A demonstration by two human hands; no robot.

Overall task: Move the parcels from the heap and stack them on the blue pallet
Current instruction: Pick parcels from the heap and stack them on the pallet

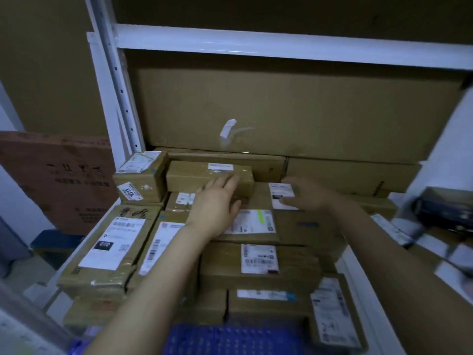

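A big flat carton [294, 111] fills the white shelf frame [256, 44] behind the work. In front of it the stack of parcels [258, 262] rises in tiers off the blue pallet [230, 339], whose grid shows bare only at the near edge. So most of the task's things sit on the pallet already. The heap itself cannot be made out; there is only a blur of boxes at the far right.

On the top tier a long parcel [204, 175] lies beside a square parcel [139, 175]. The step looks like seating that tier: press the long parcel flush against its neighbours, with its weight over the boxes below so that nothing overhangs.

The left hand [217, 203] lies flat across its front edge, fingers straight, grip released. The right hand [304, 196] reaches in over a labelled parcel [282, 193], fingers spread and loose, grasping nothing.
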